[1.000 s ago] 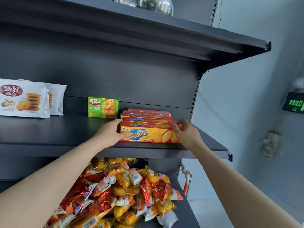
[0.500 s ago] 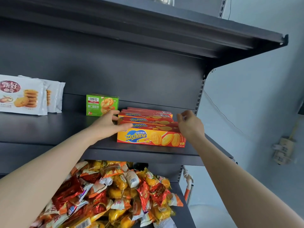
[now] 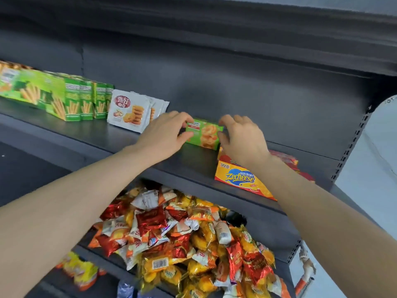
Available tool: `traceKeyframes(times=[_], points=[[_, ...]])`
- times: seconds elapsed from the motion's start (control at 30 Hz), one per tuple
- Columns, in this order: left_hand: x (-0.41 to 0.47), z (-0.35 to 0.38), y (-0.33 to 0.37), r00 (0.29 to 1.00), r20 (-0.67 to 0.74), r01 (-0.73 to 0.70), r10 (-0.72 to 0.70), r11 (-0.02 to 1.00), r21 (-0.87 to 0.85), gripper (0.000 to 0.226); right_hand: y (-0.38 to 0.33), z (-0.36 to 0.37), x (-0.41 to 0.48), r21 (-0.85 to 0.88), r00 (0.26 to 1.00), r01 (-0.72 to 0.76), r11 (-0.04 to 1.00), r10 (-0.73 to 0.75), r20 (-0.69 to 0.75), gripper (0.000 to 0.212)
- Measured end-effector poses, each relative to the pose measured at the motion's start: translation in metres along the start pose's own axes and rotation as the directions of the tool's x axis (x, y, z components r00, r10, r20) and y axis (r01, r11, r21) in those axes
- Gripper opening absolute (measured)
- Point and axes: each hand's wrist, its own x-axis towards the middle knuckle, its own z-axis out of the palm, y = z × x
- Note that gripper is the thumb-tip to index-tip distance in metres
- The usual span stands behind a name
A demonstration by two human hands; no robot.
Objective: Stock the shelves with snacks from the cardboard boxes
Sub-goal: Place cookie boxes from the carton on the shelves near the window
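While both arms are reaching over dark middle shelf point(image 3: 90, 136), left hand point(image 3: 165, 134) and right hand point(image 3: 240, 136) are pinching small green snack box point(image 3: 204, 133) by its two ends, box standing upright near back panel. Zecheese boxes point(image 3: 238, 177) lying stacked at shelf front, under right wrist. White cookie packets point(image 3: 129, 110) and green stick-biscuit boxes point(image 3: 73, 102) standing further left. Wrapped snacks point(image 3: 182, 237) heaping on shelf below.
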Motion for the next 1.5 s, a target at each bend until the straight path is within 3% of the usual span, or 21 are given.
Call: traceKeyframes(times=[0.33,0.67,1.1,1.5], points=[[-0.133,-0.121,-0.123,0.984,-0.09,0.172,-0.152,0.939,0.298,0.026,-0.194,0.037,0.039,0.146,0.94,0.341,0.929,-0.34,-0.034,0.027],[-0.348,-0.319,-0.273,0.918,-0.143,0.383,-0.37,0.733,0.562,0.026,-0.53,0.047,0.06,0.41,0.804,0.585,0.699,-0.566,-0.183,0.021],[-0.567,-0.521,-0.477,0.747,-0.256,0.581,-0.614,0.413,0.701,0.026,-0.938,0.076,0.099,0.554,0.592,0.752,0.358,-0.736,-0.329,0.027],[-0.663,-0.677,-0.789,0.583,-0.348,0.675,-0.734,0.199,0.71,0.029,-1.288,0.185,0.237,0.592,0.49,0.777,0.215,-0.796,-0.354,0.025]])
